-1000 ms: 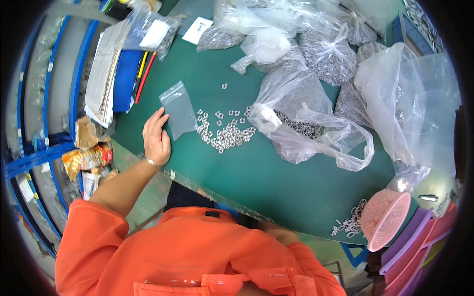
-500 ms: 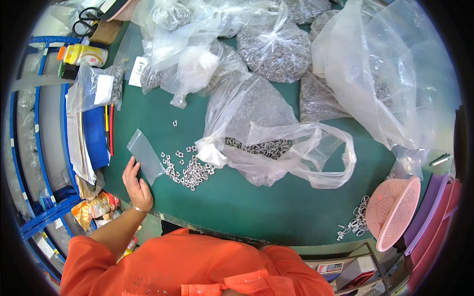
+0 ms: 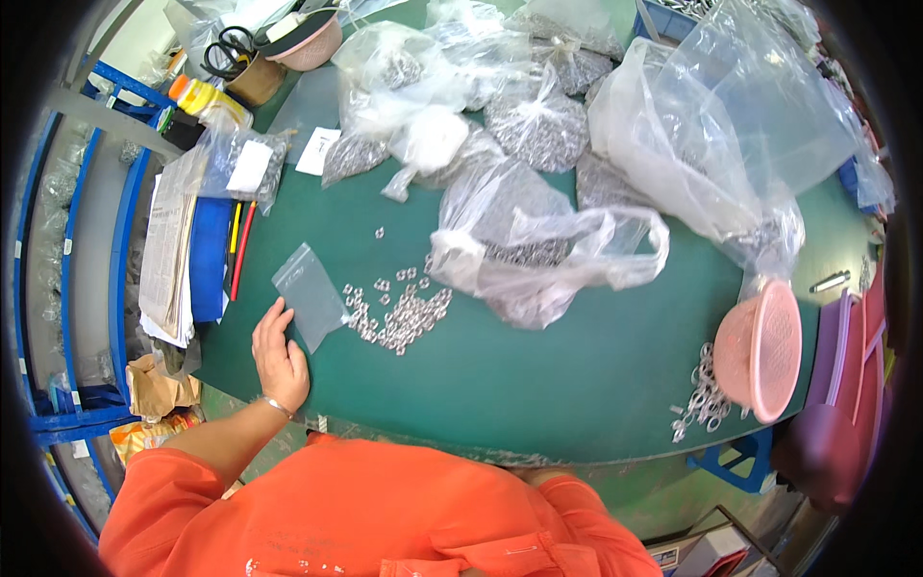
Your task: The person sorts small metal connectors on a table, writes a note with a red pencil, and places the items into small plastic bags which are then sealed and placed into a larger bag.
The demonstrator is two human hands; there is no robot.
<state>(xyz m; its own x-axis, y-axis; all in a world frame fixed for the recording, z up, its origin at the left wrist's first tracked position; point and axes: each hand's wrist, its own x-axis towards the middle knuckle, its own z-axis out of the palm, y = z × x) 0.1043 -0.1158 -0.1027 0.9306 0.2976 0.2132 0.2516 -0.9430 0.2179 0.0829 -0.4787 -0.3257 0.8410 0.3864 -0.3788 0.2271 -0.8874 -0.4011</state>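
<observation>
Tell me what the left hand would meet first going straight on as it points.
The left hand would likely meet the small clear zip bag first, at its left corner just beyond the fingertips; I can't tell whether they already touch.

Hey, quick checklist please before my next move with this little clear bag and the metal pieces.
1. Left hand at the clear bag: ok, right by its left edge.
2. Right hand ready: cannot tell, it's out of view.
3. Inside of the clear bag empty: ok, it lies flat and nothing shows inside.
4. Bag opened: cannot tell.
5. Metal pieces all together: not ok, one piece lies apart.
</observation>
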